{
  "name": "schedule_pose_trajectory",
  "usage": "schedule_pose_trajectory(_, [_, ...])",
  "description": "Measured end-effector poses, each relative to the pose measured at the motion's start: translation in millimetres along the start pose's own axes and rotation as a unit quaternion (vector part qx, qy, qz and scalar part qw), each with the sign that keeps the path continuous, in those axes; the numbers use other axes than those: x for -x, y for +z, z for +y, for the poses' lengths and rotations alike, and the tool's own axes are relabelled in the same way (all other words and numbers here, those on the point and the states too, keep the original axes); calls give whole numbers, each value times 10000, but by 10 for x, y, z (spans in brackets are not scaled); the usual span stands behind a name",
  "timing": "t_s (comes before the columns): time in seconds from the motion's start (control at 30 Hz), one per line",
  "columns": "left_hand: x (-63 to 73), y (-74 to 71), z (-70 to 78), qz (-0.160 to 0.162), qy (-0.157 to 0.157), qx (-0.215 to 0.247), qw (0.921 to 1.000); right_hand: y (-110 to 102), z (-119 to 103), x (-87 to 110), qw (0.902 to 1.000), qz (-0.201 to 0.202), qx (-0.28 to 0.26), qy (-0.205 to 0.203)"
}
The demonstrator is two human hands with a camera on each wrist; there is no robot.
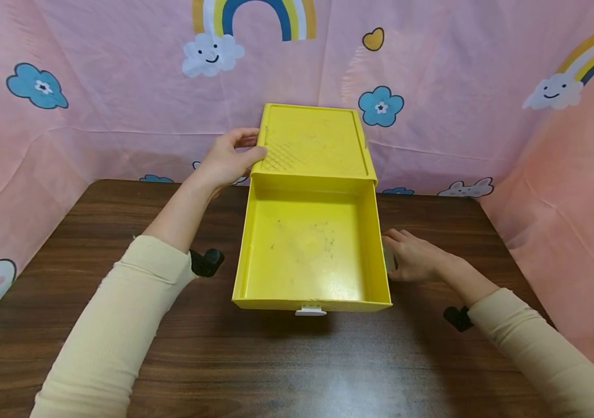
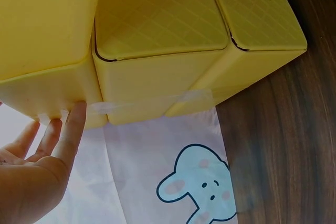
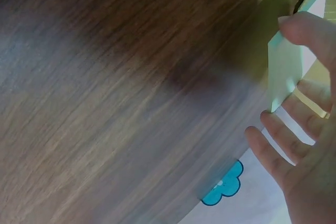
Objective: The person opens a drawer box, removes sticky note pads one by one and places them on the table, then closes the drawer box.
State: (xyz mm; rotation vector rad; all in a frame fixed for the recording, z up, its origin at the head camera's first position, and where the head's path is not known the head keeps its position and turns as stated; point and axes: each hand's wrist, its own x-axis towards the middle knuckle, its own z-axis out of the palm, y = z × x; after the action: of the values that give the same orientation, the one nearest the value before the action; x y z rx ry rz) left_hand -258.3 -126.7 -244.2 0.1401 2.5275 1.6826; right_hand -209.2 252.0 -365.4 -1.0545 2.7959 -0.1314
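Observation:
A yellow drawer unit (image 1: 313,142) stands at the back of the table with its yellow drawer (image 1: 304,252) pulled out toward me. Dark specks mark the drawer's floor, and a white handle (image 1: 310,311) sits on its front. My left hand (image 1: 231,159) rests at the unit's left top edge, thumb on top. In the left wrist view its fairly straight fingers (image 2: 73,124) touch the yellow side wall. Right of the drawer, my right hand (image 1: 414,255) pinches a flat pale green-and-white piece (image 3: 285,69) between thumb and fingers; its exact kind I cannot tell.
Everything stands on a dark wood-grain table (image 1: 197,354). A pink patterned cloth (image 1: 135,110) hangs behind and at both sides. Clear tape (image 2: 157,100) runs across the stacked yellow sections. Black straps (image 1: 206,262) show at both wrists.

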Motion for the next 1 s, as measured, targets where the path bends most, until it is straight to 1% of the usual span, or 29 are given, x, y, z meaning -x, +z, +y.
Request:
schedule_pose_trajectory(0.33, [-4,2,-3,-25,-11,60,10000,125,12,-99,9999,-20,-118,15])
schedule_pose_trajectory(0.5, [-7,-6,-7,-30,-31,39,10000,154,24,-134,9999,-32,-89,-86])
schedule_pose_trajectory(0.6, [-5,-5,-10,-45,-32,62,10000,167,34,-156,9998,-118,-108,-117])
schedule_pose_trajectory(0.83, [1,-4,-16,-85,-2,104,9999,158,37,-193,9992,-333,-196,55])
schedule_pose_trajectory(1.0, [-9,0,-15,-64,6,133,9999,155,52,-205,9992,-388,-137,-14])
